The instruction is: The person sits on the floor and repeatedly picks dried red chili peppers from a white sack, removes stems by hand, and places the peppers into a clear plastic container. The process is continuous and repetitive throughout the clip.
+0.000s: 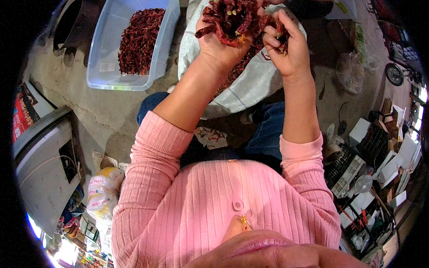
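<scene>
Dried red chili peppers (228, 20) lie in a bunch on my left hand (219, 47), which is turned palm up near the top of the view. Close beside it on the right, my right hand (288, 50) has its fingers curled around a few more dried chilies (281, 38). Both hands are above an open white woven sack (258, 83) that holds more dried chilies (236, 72). To the left of the sack, a clear plastic bin (107, 75) contains a heap of dark red dried chilies (140, 42).
Concrete floor (100, 117) surrounds the sack and bin. Plastic-wrapped packages (104, 194) stand at the lower left, near a grey panel-like object (47, 167). A clear plastic bag (350, 72) lies right of the sack. Keyboards (372, 144), a small white fan (363, 182) and boxes are piled farther right.
</scene>
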### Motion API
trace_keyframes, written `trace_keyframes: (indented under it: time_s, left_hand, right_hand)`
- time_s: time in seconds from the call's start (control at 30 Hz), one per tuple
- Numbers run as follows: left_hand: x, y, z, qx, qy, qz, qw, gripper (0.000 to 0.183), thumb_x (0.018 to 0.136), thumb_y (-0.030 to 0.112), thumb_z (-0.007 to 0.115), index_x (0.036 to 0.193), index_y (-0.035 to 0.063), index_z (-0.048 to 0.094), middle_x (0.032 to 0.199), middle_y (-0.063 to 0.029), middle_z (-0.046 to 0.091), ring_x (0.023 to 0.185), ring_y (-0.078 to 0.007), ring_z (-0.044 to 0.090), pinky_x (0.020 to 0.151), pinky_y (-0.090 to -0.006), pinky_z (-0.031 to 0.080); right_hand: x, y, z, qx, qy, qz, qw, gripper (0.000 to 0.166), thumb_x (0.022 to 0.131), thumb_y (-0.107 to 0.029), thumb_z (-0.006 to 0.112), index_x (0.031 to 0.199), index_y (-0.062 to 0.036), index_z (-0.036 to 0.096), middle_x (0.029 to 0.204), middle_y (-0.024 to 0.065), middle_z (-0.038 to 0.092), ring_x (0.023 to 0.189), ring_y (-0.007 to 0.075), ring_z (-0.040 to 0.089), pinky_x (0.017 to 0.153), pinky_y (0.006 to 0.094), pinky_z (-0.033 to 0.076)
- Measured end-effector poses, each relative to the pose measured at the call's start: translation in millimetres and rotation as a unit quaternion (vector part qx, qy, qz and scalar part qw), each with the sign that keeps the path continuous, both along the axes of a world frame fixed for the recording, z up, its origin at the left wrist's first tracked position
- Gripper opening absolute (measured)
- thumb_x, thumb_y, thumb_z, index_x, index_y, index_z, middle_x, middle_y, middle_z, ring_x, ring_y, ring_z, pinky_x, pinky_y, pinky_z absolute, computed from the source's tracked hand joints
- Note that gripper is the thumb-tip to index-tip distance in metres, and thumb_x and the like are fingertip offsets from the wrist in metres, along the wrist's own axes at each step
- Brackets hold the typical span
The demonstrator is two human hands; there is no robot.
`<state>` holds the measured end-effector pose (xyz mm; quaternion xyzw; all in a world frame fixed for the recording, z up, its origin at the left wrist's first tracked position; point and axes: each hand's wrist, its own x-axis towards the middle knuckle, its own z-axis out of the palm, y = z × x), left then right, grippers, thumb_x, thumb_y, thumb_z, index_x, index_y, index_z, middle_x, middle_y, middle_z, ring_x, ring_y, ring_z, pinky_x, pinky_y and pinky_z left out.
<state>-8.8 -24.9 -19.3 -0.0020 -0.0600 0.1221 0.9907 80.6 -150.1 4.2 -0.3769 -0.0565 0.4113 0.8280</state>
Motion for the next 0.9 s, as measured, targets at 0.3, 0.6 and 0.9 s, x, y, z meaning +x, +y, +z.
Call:
trace_keyframes:
  time_s: [0.3,0.6,0.9]
  left_hand:
    - [-4,-3,16,-0.121,-0.035,-0.005,0.992,0.043,0.094,0.033,0.034,0.123,0.0073,0.054,0.122,-0.0101,0.059,0.115,-0.0251,0.053,0.102,-0.0379,0.037]
    - [-1,-3,-2,-0.095,0.055,0.055,0.992,0.044,0.091,0.032,0.035,0.115,0.0034,0.058,0.115,-0.0118,0.062,0.108,-0.0252,0.058,0.099,-0.0395,0.042]
    - [-10,3,20,0.672,0.211,0.121,0.699,0.045,0.092,0.038,0.037,0.124,0.0114,0.055,0.123,-0.0049,0.059,0.114,-0.0205,0.054,0.099,-0.0358,0.039]
  right_hand:
    - [-36,20,4,-0.143,-0.187,-0.051,0.971,0.018,0.084,-0.018,0.072,0.096,-0.0085,0.063,0.082,-0.0047,0.057,0.065,0.0031,0.046,0.049,0.0190,0.032]
    - [-35,23,-6,-0.266,-0.362,-0.062,0.891,0.024,0.077,-0.015,0.072,0.094,0.0014,0.066,0.086,0.0058,0.069,0.080,0.0097,0.062,0.073,0.0262,0.050]
    - [-30,13,4,-0.157,-0.171,-0.006,0.973,0.016,0.082,-0.017,0.066,0.089,-0.0039,0.062,0.075,0.0017,0.059,0.060,0.0079,0.051,0.051,0.0225,0.041]
